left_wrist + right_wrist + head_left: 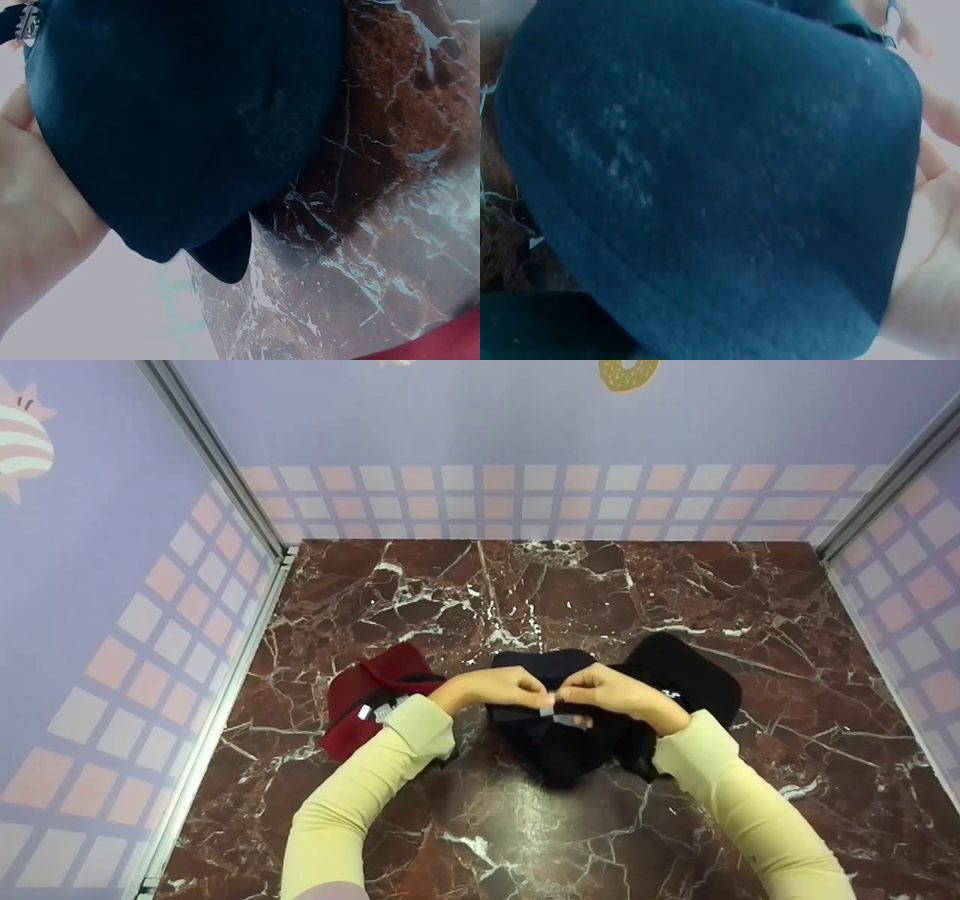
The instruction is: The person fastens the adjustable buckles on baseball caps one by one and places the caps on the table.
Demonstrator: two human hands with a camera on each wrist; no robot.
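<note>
Hands together! Left hand [504,688] and right hand [606,690], fingers curled, pinched the navy cap [544,661] by its metal buckle [28,26], probably to manage that small fitting from both sides, between red cap [403,661] and black cap [679,667].

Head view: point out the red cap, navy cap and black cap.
Red cap [351,688], head view: red fabric on its left side.
Navy cap [546,746], head view: dark fabric near its middle.
Black cap [694,676], head view: black fabric, upper right.
</note>
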